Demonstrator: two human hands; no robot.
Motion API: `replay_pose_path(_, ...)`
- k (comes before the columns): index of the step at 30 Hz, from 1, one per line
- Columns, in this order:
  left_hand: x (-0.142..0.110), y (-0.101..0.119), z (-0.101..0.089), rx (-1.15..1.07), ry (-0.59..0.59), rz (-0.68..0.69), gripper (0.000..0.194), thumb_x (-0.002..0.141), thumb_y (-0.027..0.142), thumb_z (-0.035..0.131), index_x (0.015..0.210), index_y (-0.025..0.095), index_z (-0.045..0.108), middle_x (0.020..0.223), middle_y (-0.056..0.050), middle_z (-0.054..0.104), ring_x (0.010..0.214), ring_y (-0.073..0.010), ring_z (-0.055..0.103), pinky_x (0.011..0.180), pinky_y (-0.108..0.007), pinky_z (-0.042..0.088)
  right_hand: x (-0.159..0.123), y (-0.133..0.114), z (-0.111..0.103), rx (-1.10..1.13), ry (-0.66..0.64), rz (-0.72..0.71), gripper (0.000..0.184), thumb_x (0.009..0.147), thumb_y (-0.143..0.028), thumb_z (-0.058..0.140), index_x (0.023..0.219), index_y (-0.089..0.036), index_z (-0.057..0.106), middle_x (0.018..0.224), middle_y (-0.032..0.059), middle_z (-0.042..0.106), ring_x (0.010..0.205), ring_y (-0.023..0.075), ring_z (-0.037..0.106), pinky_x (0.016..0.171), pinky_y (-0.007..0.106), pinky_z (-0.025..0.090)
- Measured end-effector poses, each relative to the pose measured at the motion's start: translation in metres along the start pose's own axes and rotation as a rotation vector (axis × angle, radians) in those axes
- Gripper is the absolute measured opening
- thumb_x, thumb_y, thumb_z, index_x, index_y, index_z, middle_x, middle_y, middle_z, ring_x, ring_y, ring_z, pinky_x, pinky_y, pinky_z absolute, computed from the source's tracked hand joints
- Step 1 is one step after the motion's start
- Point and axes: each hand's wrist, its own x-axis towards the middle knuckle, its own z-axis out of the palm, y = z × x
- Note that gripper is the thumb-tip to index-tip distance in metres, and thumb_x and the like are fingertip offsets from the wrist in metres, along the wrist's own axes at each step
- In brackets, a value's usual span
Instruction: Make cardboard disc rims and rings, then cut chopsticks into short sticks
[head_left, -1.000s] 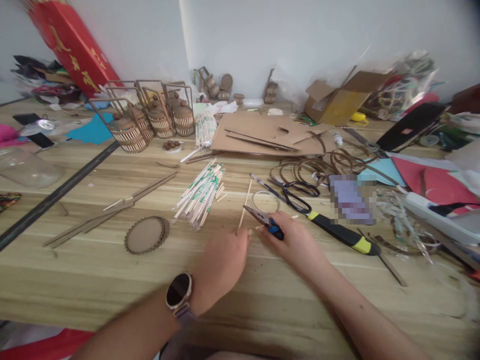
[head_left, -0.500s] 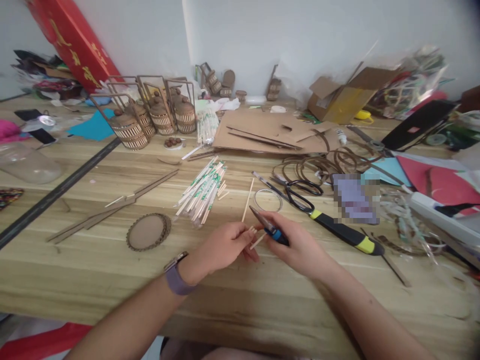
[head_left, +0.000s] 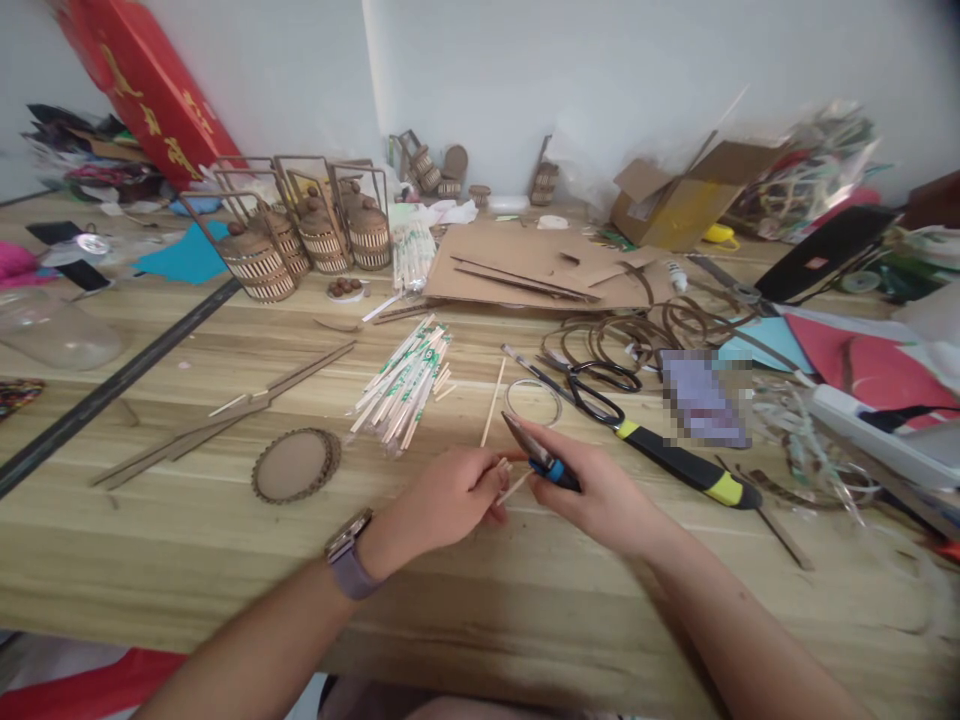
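Observation:
My left hand (head_left: 442, 497) is closed, pinching short pieces of wooden stick (head_left: 505, 465) between thumb and fingers. A longer thin stick (head_left: 493, 402) extends away just beyond those fingers; whether the hand grips it is hidden. My right hand (head_left: 604, 495) wraps round pliers (head_left: 553, 468) with dark metal jaws and blue-and-black handles, jaws pointing up and left. Another pale stick piece (head_left: 516, 486) lies between the two hands, close to the pliers. Wrapped chopsticks (head_left: 405, 385) are heaped beyond my left hand, with several short cut pieces (head_left: 445, 381) at their right side.
A round cardboard disc with a scalloped rim (head_left: 294, 466) lies at left, near brown strips (head_left: 225, 415). Scissors (head_left: 600, 395), a yellow-and-black handled tool (head_left: 686, 465) and a clear ring (head_left: 534, 402) are at right. Small lidded baskets (head_left: 259, 262) and flat cardboard (head_left: 517, 245) stand farther back.
The view has shifted slightly. My left wrist has turned a little, while both hands keep nearly the same place and hold.

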Motion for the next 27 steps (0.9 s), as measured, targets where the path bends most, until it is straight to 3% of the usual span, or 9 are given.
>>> replay_pose_path(5,0.000,0.001,-0.003,0.097,0.056,0.017,0.036,0.100,0.038,0.034,0.078,0.019,0.056,0.076,-0.004,0.073,0.072,-0.0180,0.068,0.069,-0.027,0.046,-0.001,0.003,0.000,0.014,-0.003,0.003,0.069,0.074,-0.011,0.053,0.143,-0.021,0.049,0.131,0.0070,0.066,0.116,0.0238,0.065,0.099,0.041,0.050)
replay_pose_path(10,0.001,-0.001,0.000,-0.036,-0.010,0.007,0.035,0.099,0.041,0.035,0.083,0.019,0.056,0.076,-0.003,0.072,0.072,-0.0175,0.069,0.066,-0.027,0.048,0.000,-0.001,0.005,0.025,-0.037,0.003,0.067,0.076,-0.016,0.053,0.143,-0.017,0.048,0.131,0.0092,0.066,0.114,0.0250,0.065,0.094,0.039,0.053)
replay_pose_path(14,0.003,-0.007,0.005,-0.202,-0.060,-0.018,0.033,0.098,0.045,0.038,0.090,0.019,0.056,0.077,-0.004,0.072,0.070,-0.0177,0.069,0.062,-0.026,0.051,0.001,-0.005,0.011,0.074,-0.043,-0.021,0.067,0.078,-0.016,0.052,0.144,-0.019,0.045,0.118,0.0063,0.072,0.100,0.0210,0.070,0.087,0.035,0.055)
replay_pose_path(19,0.005,-0.010,0.008,-0.314,-0.110,-0.038,0.034,0.096,0.048,0.042,0.085,0.018,0.054,0.073,-0.004,0.071,0.067,-0.0165,0.069,0.066,-0.028,0.053,0.001,-0.005,0.013,0.114,-0.059,-0.056,0.065,0.082,-0.017,0.051,0.147,-0.020,0.040,0.097,0.0026,0.076,0.080,0.0171,0.070,0.079,0.033,0.056)
replay_pose_path(27,0.007,-0.023,0.011,-0.542,-0.200,-0.056,0.047,0.086,0.063,0.056,0.082,0.016,0.059,0.074,-0.005,0.071,0.067,-0.0172,0.066,0.065,-0.029,0.050,0.000,-0.003,0.014,0.016,-0.032,-0.105,0.059,0.084,-0.019,0.053,0.143,-0.022,0.044,0.121,0.0078,0.070,0.102,0.0207,0.069,0.088,0.035,0.055)
